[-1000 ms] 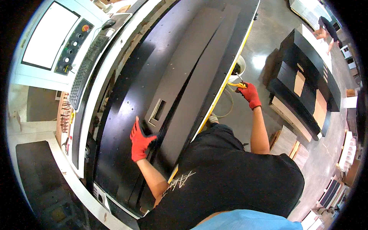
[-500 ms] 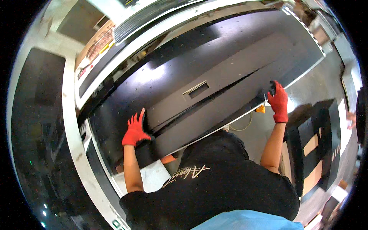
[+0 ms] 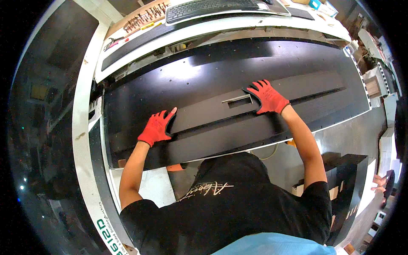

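Two long, narrow dark panels lie side by side on a black work surface point(image 3: 204, 70) dotted with small holes. A narrow gap runs between the far panel point(image 3: 199, 116) and the near panel point(image 3: 221, 132). The far one has a rectangular cutout point(image 3: 239, 102) with a light, thin edge. My left hand point(image 3: 156, 127), in a red glove with dark palm, is closed around the far panel's left end, thumb and fingers apart across it. Just right of the cutout, my red-gloved right hand point(image 3: 267, 98) grips the same panel across its width. The undersides of my fingers are hidden.
Beyond the surface, a white ledge holds a keyboard point(image 3: 212, 10), pliers point(image 3: 112, 43) and a rack of small bits point(image 3: 146, 18). A white machine frame point(image 3: 80, 127) stands left. Dark stacked pieces point(image 3: 348, 191) are at right, with another person's hand point(image 3: 379, 182) beyond.
My right hand has moved from the surface's right front edge onto the far panel beside the cutout. The wedge-shaped gap between the panels is now more even. The view has shifted.
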The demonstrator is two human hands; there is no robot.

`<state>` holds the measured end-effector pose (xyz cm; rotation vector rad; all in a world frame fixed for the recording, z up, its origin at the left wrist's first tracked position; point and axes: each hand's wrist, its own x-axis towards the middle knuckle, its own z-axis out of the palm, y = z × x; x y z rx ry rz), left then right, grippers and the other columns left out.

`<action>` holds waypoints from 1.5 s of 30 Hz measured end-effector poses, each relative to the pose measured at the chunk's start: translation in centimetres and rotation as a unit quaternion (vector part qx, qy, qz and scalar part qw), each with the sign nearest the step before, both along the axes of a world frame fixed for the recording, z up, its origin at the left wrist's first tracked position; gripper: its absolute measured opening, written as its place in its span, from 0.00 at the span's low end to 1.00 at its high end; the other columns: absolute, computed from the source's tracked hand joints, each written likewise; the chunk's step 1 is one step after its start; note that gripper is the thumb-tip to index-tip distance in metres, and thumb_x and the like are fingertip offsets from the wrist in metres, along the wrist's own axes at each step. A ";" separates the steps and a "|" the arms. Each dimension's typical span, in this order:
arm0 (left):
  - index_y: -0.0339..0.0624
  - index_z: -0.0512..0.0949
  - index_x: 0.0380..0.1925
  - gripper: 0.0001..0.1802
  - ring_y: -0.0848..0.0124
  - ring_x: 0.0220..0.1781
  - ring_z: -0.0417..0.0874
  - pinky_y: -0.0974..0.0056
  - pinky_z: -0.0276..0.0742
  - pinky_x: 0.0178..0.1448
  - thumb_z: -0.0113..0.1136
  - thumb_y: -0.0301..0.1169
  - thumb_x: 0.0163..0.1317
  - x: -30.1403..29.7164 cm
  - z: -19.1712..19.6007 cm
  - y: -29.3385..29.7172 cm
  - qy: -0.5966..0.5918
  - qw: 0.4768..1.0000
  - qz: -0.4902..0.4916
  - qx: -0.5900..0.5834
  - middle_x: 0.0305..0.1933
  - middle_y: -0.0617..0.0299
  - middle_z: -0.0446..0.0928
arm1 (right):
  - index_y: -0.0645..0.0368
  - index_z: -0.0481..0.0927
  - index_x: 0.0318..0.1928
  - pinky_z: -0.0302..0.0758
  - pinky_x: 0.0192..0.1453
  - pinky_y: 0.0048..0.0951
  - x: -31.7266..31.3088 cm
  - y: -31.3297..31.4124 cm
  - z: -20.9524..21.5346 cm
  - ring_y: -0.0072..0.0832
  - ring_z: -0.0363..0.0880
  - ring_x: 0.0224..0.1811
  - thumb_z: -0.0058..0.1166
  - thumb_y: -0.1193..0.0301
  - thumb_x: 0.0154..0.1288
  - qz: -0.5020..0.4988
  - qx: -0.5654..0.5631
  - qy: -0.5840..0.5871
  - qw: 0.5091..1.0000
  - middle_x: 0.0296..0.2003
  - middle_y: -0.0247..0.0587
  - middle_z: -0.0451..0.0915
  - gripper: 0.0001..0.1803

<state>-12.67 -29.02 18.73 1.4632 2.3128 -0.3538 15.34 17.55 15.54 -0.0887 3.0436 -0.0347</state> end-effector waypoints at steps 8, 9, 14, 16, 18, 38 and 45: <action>0.73 0.40 0.88 0.80 0.39 0.77 0.69 0.40 0.63 0.79 0.88 0.50 0.40 1.3 -0.5 -0.4 0.101 0.995 -0.017 0.008 0.79 0.38 0.63 | 0.45 0.63 0.82 0.60 0.82 0.59 -0.9 0.7 1.4 0.59 0.66 0.76 0.83 0.43 0.39 0.040 0.027 -0.042 0.998 0.75 0.60 0.66 0.68; 0.73 0.40 0.88 0.81 0.39 0.77 0.69 0.40 0.63 0.79 0.89 0.51 0.40 1.1 -0.3 -0.4 0.074 0.997 -0.015 0.016 0.79 0.37 0.63 | 0.43 0.63 0.82 0.60 0.82 0.59 -0.5 0.8 1.4 0.59 0.66 0.77 0.83 0.44 0.39 0.053 0.058 -0.036 0.996 0.76 0.60 0.66 0.68; 0.75 0.41 0.88 0.81 0.37 0.80 0.66 0.40 0.60 0.82 0.89 0.52 0.38 0.6 0.0 0.3 0.022 1.000 -0.011 0.013 0.80 0.36 0.62 | 0.36 0.71 0.78 0.57 0.84 0.61 -0.6 1.4 1.3 0.60 0.62 0.80 0.82 0.48 0.43 0.082 0.050 -0.068 0.993 0.78 0.62 0.63 0.58; 0.76 0.41 0.88 0.81 0.37 0.80 0.66 0.40 0.59 0.82 0.89 0.52 0.39 1.0 0.0 0.4 0.019 0.999 -0.010 0.040 0.80 0.35 0.62 | 0.36 0.75 0.75 0.57 0.84 0.62 -0.6 1.6 1.1 0.60 0.62 0.80 0.82 0.49 0.44 0.096 0.048 -0.071 0.992 0.78 0.63 0.63 0.53; 0.76 0.41 0.88 0.80 0.37 0.80 0.65 0.39 0.58 0.83 0.89 0.53 0.39 1.5 0.0 0.7 0.020 0.999 -0.008 0.048 0.80 0.35 0.62 | 0.39 0.79 0.72 0.57 0.83 0.63 -1.1 1.4 1.1 0.59 0.62 0.80 0.81 0.49 0.45 0.101 0.035 -0.072 0.992 0.77 0.63 0.63 0.49; 0.75 0.41 0.88 0.80 0.36 0.77 0.69 0.39 0.64 0.78 0.87 0.54 0.39 0.0 -0.7 1.5 0.001 0.998 -0.029 0.053 0.77 0.30 0.64 | 0.45 0.87 0.61 0.62 0.81 0.54 -0.2 0.3 0.8 0.57 0.66 0.76 0.79 0.49 0.46 0.063 -0.012 -0.025 0.998 0.76 0.58 0.66 0.39; 0.74 0.48 0.87 0.77 0.27 0.80 0.60 0.32 0.55 0.81 0.86 0.60 0.37 4.0 -0.1 6.4 -0.020 0.983 -0.042 0.179 0.80 0.24 0.56 | 0.42 0.69 0.78 0.61 0.81 0.55 -0.7 0.4 1.1 0.58 0.64 0.78 0.81 0.47 0.42 0.074 0.010 -0.054 0.996 0.77 0.59 0.65 0.59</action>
